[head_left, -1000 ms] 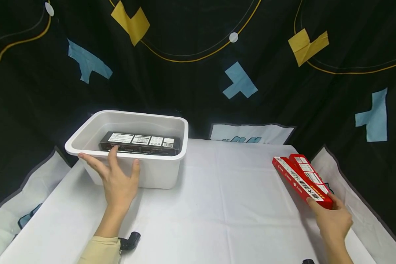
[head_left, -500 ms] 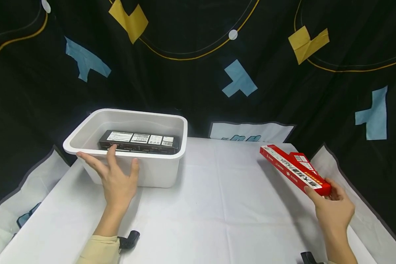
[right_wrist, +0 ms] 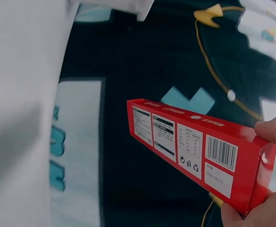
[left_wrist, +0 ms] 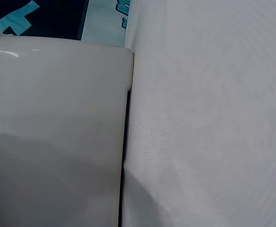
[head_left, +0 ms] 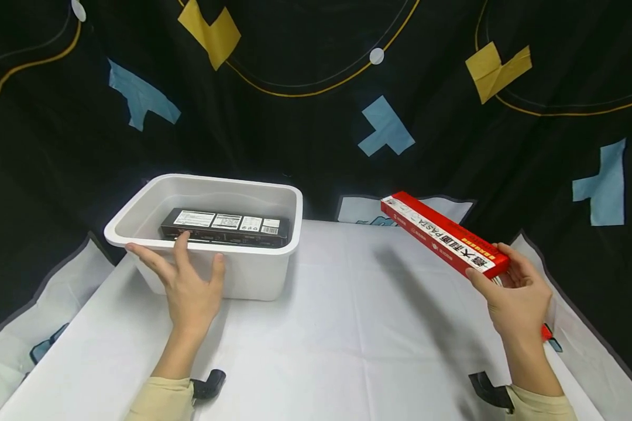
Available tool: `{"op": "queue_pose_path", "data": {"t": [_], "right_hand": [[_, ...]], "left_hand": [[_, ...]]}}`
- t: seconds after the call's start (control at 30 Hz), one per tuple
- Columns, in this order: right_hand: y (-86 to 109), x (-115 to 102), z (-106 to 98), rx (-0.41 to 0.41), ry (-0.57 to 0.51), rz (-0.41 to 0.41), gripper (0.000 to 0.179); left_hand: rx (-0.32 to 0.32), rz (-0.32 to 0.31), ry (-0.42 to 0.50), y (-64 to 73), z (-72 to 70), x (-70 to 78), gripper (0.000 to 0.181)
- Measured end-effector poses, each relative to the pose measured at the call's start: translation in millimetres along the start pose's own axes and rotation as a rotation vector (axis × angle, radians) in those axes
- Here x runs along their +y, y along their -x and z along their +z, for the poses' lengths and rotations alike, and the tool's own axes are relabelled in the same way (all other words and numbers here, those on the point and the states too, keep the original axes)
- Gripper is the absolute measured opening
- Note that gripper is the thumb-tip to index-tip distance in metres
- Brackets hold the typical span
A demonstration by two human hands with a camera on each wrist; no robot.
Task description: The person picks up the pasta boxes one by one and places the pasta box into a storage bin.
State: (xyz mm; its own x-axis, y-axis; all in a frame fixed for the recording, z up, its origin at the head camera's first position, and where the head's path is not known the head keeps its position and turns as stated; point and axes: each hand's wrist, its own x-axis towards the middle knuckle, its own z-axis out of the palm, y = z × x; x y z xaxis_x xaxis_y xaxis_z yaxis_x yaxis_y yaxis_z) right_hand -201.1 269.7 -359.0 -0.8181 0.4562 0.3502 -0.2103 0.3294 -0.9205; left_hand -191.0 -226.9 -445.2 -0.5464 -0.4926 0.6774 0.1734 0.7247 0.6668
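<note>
My right hand (head_left: 521,295) pinches the near end of a red pasta box (head_left: 442,234) between thumb and fingers. The box is in the air over the right half of the table, its far end tilted up and left. In the right wrist view the pasta box (right_wrist: 190,142) shows its label panels and barcode. At left stands a light grey plastic tub (head_left: 253,275), with a black box (head_left: 226,227) inside it. My left hand (head_left: 192,295) rests on the tub's front side and rim, fingers spread.
A bit of red (head_left: 546,332) shows behind my right forearm; the rest is hidden. White cloth covers the table (head_left: 326,327), and a dark curtain (head_left: 305,140) hangs behind it.
My right hand has lifted one red pasta box off the right side and carried it up and left. The left hand and the tub have stayed put.
</note>
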Motion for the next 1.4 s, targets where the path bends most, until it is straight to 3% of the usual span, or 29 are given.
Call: {"op": "queue_pose_path", "data": {"t": [0.3,0.7,1.1,1.4], "right_hand": [[-4.4,-29,35,-0.165,-0.204,-0.315,0.059],[23.2,-76,92,-0.406,-0.282,-0.512,0.056],[41.5,-104,140,-0.631,-0.267,-0.596,0.056],[51.0,-109,179,-0.787,-0.286,-0.56,0.054]], "left_hand": [[0.019,0.016,0.006,0.8,-2.0,1.7,0.069],[0.007,-0.008,-0.009,3.2,-3.3,3.6,0.07],[-0.002,-0.024,-0.032,5.3,-5.9,8.3,0.07],[-0.025,-0.048,-0.038,9.1,-5.7,14.5,0.069]]}}
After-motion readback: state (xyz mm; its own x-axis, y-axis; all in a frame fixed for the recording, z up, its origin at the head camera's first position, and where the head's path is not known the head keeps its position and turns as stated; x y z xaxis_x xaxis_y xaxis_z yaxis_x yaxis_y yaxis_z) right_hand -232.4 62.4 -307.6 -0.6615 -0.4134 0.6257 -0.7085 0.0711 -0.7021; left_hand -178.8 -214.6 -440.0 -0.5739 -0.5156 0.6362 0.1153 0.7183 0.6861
